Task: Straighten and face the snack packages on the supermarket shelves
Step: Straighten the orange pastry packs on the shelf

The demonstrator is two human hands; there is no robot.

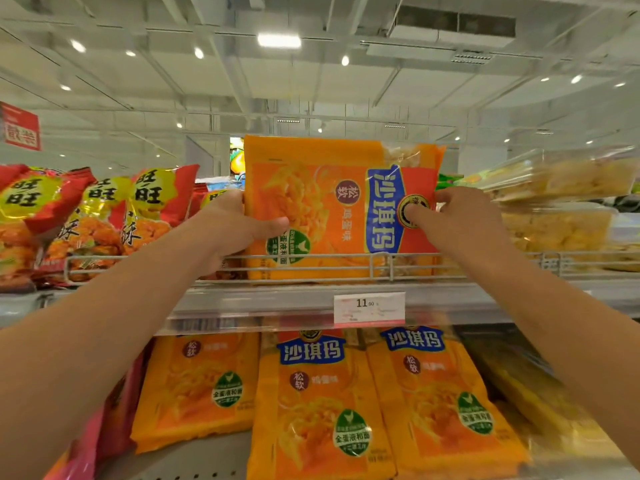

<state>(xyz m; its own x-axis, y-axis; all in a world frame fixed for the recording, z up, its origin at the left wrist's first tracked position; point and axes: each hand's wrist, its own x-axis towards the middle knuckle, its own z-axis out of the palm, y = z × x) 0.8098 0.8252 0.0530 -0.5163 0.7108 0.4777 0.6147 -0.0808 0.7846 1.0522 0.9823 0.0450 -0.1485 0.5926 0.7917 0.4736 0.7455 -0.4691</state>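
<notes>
A: Where is the orange sachima package [332, 209]?

B: Standing on the top shelf [263, 299], turned on its side so the blue title band runs top to bottom. It rises well above the wire rail [311, 266], which crosses its lower part.

A: And the hands on it?

B: The left hand [235, 226] grips the pack's edge at nine o'clock, thumb laid across the front near the green badge, the other fingers hidden behind. The right hand [460, 220] holds the edge at three o'clock, thumb pressing the round gold seal, fingers curled behind the pack's rim. So the package sits squarely between both grips.

A: What is around the edges?

B: At nine o'clock, just beside the left hand, lean the red and yellow snack bags [86, 216]. At three o'clock, near the right hand, lie clear bags of pale yellow snacks [561, 188], blurred. At twelve o'clock there is only the ceiling behind the pack, open air above it.

A: Below?

B: At six o'clock the price tag [369, 307] reading 11.90 hangs on the shelf's front strip. Under that, the lower shelf carries more orange packs [318, 403] lying face up, overlapping at their sides.
</notes>
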